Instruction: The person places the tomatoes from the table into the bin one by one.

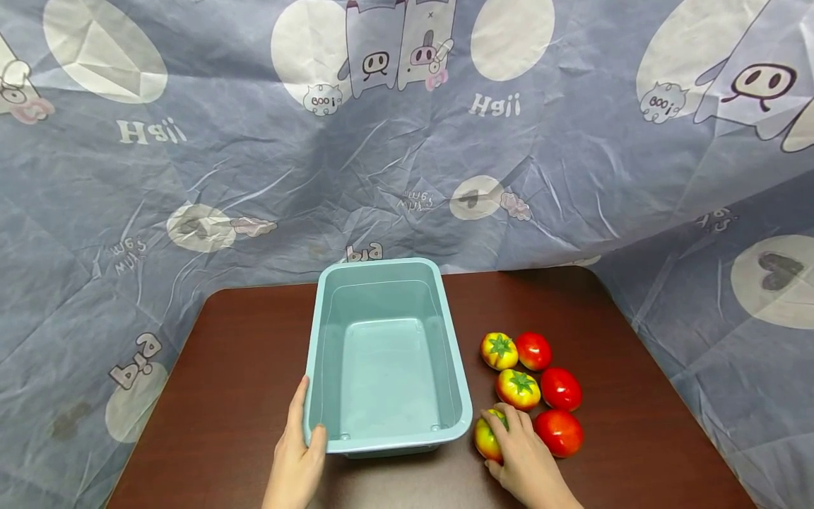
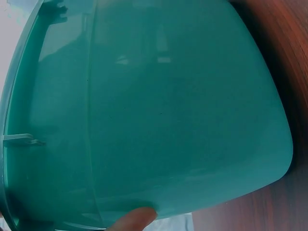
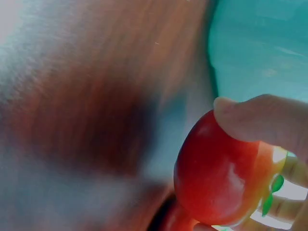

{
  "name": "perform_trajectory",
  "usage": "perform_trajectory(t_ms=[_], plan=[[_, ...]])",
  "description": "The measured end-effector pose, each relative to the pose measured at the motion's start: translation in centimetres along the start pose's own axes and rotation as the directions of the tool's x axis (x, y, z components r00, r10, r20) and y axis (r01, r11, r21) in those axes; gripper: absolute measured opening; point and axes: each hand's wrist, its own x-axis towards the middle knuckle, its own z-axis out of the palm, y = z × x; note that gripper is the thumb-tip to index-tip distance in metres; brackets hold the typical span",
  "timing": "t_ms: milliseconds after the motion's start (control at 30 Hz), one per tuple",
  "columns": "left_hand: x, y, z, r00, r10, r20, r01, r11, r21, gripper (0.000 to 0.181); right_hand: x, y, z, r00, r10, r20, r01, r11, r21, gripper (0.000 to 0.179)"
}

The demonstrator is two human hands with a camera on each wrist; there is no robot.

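A light teal plastic tub (image 1: 391, 367) with a raised rim stands at the middle of the brown table. My left hand (image 1: 297, 452) grips its near left corner, thumb over the rim and fingers along the outer side; in the left wrist view the tub wall (image 2: 183, 115) fills most of the picture and one fingertip (image 2: 137, 219) shows below. Just right of the tub, my right hand (image 1: 524, 456) holds a red and yellow tomato (image 1: 486, 442) with a green top. In the right wrist view thumb and fingers wrap round that tomato (image 3: 216, 173).
Beyond the right hand lie two more yellow-red tomatoes (image 1: 499, 350) (image 1: 518, 389) with green tops. Beside them sit three red tomatoes (image 1: 533, 351) (image 1: 561, 389) (image 1: 562, 433). A grey-blue printed cloth (image 1: 381, 155) hangs behind the table (image 1: 248, 367).
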Motion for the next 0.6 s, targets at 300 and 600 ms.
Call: perform_trajectory(t_ms=[300,600], plan=[[-0.3,0.3,0.4,1.0,0.01,0.005,-0.01,1.0,-0.002,0.076,1.2,0.1,-2.0,0.996,0.022,-0.091,-0.019,0.999,0.033,0.072],[-0.3,0.1,0.5,0.999,0.039,-0.006,-0.039,0.999,-0.003,0.077,3.4,0.4,-4.1,0.981,0.031,-0.19,-0.016,0.997,0.08,0.07]])
